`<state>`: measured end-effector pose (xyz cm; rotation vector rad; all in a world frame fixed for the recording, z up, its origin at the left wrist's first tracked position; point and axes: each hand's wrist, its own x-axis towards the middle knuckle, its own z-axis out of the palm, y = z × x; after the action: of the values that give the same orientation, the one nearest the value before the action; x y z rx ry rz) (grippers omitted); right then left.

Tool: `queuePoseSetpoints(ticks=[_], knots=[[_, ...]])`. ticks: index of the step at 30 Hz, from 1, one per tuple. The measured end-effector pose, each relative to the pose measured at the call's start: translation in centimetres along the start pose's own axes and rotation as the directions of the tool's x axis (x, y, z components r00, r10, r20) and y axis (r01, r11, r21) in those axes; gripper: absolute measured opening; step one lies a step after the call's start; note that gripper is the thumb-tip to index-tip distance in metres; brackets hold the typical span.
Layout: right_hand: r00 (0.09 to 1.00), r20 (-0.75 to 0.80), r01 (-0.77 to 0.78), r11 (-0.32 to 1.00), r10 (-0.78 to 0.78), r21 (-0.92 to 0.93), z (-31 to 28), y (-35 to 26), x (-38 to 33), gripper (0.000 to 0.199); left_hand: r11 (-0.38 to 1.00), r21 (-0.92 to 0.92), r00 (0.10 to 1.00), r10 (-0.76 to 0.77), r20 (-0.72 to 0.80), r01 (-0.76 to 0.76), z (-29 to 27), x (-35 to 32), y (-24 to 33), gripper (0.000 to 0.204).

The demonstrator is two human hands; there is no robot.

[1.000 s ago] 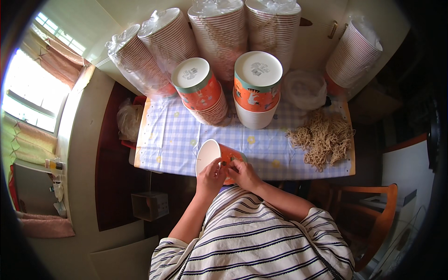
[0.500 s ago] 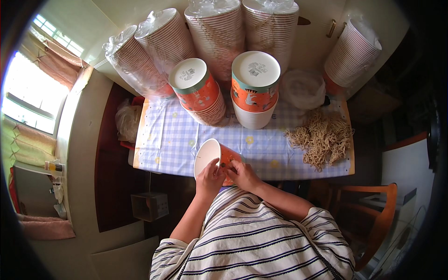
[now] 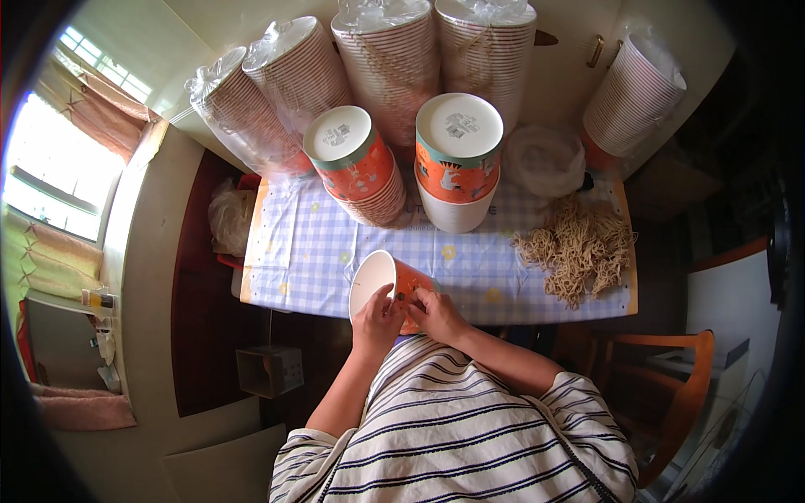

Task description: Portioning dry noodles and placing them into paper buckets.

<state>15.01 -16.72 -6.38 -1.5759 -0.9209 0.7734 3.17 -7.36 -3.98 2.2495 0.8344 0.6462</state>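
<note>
An orange paper bucket (image 3: 412, 281) with a white inside lies on its side at the table's front edge, close to my body. Its mouth faces left, and a short thin stub shows on the inner wall. My left hand (image 3: 375, 320) is closed at the rim, fingers bent over it. My right hand (image 3: 439, 318) is closed too, its fingertips pinched against the printed wall beside a small dark spot. Whatever sits between those fingertips is too small to make out. The two hands nearly meet.
Two upside-down stacks of buckets, the left stack (image 3: 359, 172) and the right stack (image 3: 457, 168), stand beyond. Bagged bucket stacks (image 3: 386, 67) line the back. Tangled beige cords (image 3: 579, 251) lie at the right on the checked tablecloth (image 3: 293, 243). A wooden chair (image 3: 688, 386) stands at right.
My right fingertips have shifted very slightly at the bucket's wall. The bucket and my left hand stay practically where they were.
</note>
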Motion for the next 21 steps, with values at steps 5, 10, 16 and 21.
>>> queuePoseSetpoints(ticks=[5, 10, 16, 21], knots=[[1.0, 0.002, -0.007, 1.0, 0.007, -0.001, 0.0, 0.0, 0.0, 0.015, 1.0, -0.009, 1.0, 0.005, -0.007, -0.005, 0.1, 0.0, -0.1, 0.039], [1.0, -0.005, -0.02, 1.0, 0.02, 0.013, 0.2, 0.2, 0.1, 0.015, 0.999, -0.023, 0.999, -0.032, 0.017, 0.033, -0.2, 0.2, 0.2, 0.039], [0.999, -0.013, -0.043, 0.994, 0.045, 0.103, 0.0, 1.0, 0.4, 0.013, 0.973, -0.172, 0.972, -0.12, 0.201, 0.156, -2.2, 0.8, 0.4, 0.045], [0.983, 0.098, -0.181, 0.86, 0.153, 0.476, -1.4, 2.5, 1.5, 0.017, 0.981, -0.026, 0.889, -0.164, 0.428, 0.194, -4.0, 0.1, -0.3, 0.034]])
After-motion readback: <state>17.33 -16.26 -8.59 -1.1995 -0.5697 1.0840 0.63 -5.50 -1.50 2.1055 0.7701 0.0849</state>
